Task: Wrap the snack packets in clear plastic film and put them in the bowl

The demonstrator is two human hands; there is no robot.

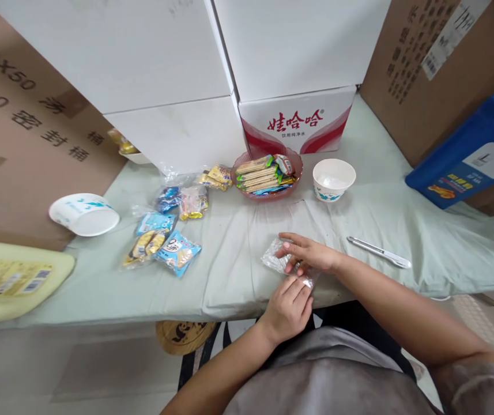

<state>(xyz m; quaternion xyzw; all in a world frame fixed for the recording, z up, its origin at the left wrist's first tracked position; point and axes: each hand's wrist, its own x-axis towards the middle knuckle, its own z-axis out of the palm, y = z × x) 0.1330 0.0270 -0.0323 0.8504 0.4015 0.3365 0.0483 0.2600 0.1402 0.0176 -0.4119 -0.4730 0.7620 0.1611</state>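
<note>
Left hand (287,306) grips clear, crumpled plastic film (272,257) with curled fingers; right hand (313,253) extends over it, grip unclear.

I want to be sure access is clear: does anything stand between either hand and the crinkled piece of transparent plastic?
Nothing visible does: the bare right hand and bare left hand both touch the crinkled transparent plastic. The slim white cutter-like tool lies off to the right, apart from both.
</note>
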